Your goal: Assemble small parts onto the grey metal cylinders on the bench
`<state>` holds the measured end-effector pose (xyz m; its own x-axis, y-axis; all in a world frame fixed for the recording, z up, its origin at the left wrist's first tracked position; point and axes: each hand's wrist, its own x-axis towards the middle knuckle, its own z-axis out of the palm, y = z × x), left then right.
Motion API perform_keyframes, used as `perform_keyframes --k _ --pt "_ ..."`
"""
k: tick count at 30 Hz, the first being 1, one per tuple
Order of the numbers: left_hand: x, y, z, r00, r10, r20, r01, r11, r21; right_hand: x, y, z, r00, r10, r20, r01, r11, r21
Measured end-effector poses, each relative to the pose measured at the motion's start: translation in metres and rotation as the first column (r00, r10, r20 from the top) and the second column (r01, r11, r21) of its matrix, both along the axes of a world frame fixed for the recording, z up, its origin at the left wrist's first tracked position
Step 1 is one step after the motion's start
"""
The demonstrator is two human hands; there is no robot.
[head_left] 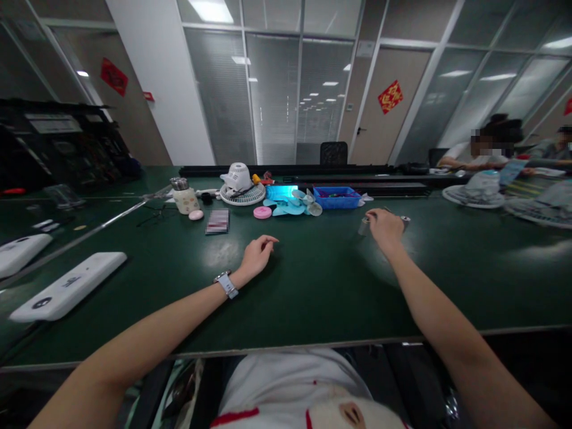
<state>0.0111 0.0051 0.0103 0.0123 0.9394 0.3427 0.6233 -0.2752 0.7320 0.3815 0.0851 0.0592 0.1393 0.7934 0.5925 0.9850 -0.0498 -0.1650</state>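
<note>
My right hand (388,229) is at the middle right of the green table, with its fingers bent and the fingertips closed on the top of a small greyish cylinder (363,227). The cylinder stands upright at the tabletop; its exact kind is too small to make out. Just right of the same hand, a second small cylinder (405,221) shows partly behind the knuckles. My left hand (257,256) rests on the table left of centre, a watch (227,285) on its wrist. Its index finger stretches out to the right, the others bend loosely, and it holds nothing.
At the back stand a blue basket (336,198), light-blue pieces (290,205), a pink round box (262,213), a white fan (241,186) and a patterned bottle (183,198). A white device (69,287) lies left. Other people sit at the far right.
</note>
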Motion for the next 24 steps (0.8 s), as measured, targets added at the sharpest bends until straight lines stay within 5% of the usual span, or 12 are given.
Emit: perform_keyframes --k 5,24 --pt "-0.001 0.003 -0.004 1.0 -0.004 0.023 0.004 1.0 -0.004 0.008 0.005 -0.007 0.991 -0.11 -0.075 0.097 0.982 -0.16" --pt "0.001 0.001 -0.002 0.998 0.017 0.065 -0.015 0.999 -0.032 0.01 0.01 -0.014 0.984 -0.076 -0.16 0.057 0.991 -0.122"
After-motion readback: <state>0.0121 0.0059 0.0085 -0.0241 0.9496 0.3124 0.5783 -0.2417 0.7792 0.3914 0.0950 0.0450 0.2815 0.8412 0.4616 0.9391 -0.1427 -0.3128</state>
